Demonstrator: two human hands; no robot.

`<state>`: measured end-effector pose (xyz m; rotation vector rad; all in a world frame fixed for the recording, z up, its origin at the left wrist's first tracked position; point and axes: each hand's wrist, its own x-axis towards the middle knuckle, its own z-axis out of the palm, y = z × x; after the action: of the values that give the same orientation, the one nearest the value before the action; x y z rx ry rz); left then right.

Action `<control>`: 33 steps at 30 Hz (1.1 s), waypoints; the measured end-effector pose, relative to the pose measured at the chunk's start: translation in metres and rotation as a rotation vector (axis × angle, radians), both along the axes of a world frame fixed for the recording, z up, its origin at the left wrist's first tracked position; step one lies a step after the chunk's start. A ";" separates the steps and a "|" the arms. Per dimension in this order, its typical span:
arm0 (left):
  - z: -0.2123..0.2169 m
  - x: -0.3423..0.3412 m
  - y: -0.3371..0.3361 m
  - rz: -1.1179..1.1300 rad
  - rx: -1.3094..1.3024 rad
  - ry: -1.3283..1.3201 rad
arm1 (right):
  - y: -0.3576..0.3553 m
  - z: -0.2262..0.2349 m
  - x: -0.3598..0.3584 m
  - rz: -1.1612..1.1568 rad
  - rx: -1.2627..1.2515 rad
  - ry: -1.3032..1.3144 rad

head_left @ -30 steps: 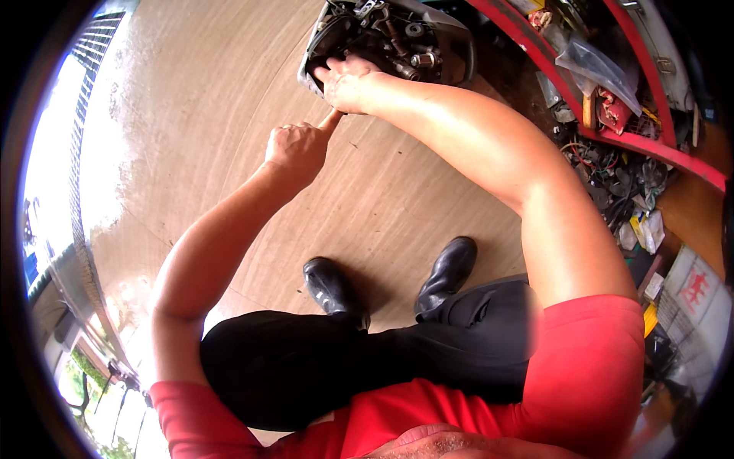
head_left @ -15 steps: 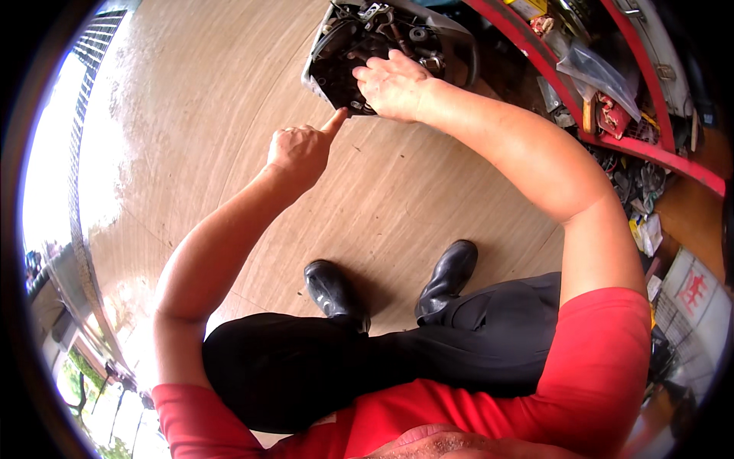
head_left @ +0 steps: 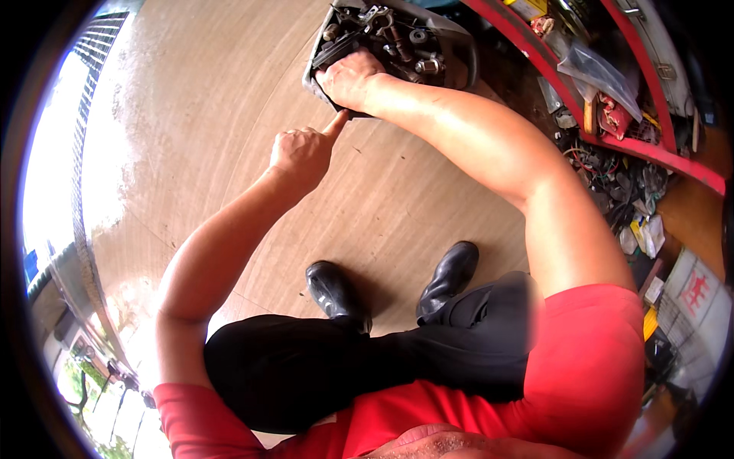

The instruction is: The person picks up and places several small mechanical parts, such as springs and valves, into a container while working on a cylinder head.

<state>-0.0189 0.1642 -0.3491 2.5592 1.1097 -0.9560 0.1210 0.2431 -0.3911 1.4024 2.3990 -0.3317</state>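
Note:
A grey bin (head_left: 456, 32) full of dark, greasy metal parts (head_left: 401, 46) stands at the top of the view. My right hand (head_left: 353, 79) is down in its near left part, back of the hand up, with its fingertips hidden among the parts. Against its upper side lies a dark, flat, elongated part (head_left: 335, 52); whether I hold it cannot be made out. At the near corner my left hand (head_left: 300, 149) is closed, one finger stretched to the rim and hooked on it, the other fingers curled.
To the right stands a red metal frame (head_left: 650, 153) with clear plastic bags (head_left: 600, 76) and mixed small items. Cables and scraps (head_left: 612, 180) lie below it. My black boots (head_left: 332, 289) stand on the tan floor (head_left: 229, 99). A bright opening is at the left.
My right hand has moved left and deeper into the bin, and the dark part beside it has shifted and tilted. My left hand stays at the rim.

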 end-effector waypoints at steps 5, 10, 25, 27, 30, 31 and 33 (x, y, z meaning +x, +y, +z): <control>-0.004 -0.004 -0.003 -0.031 0.058 -0.015 | 0.002 0.007 -0.011 0.042 -0.036 -0.091; -0.006 -0.004 -0.003 -0.050 0.076 -0.007 | 0.003 0.007 -0.004 0.118 -0.007 -0.081; 0.000 0.000 -0.001 -0.043 0.063 -0.009 | 0.006 -0.014 -0.007 -0.001 0.111 0.055; -0.002 -0.002 -0.003 -0.043 0.058 -0.017 | 0.005 -0.017 -0.006 -0.011 0.117 0.073; -0.001 -0.003 -0.004 -0.040 0.051 -0.001 | 0.003 -0.024 -0.010 -0.049 0.160 0.095; -0.001 -0.003 -0.002 -0.022 0.030 -0.003 | 0.001 -0.027 -0.012 -0.068 0.192 0.114; -0.001 -0.002 -0.002 -0.009 0.017 0.003 | 0.002 -0.027 -0.011 -0.082 0.212 0.140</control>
<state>-0.0213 0.1618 -0.3498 2.5797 1.1125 -0.9565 0.1096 0.2451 -0.4180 1.6229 2.5569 -0.2064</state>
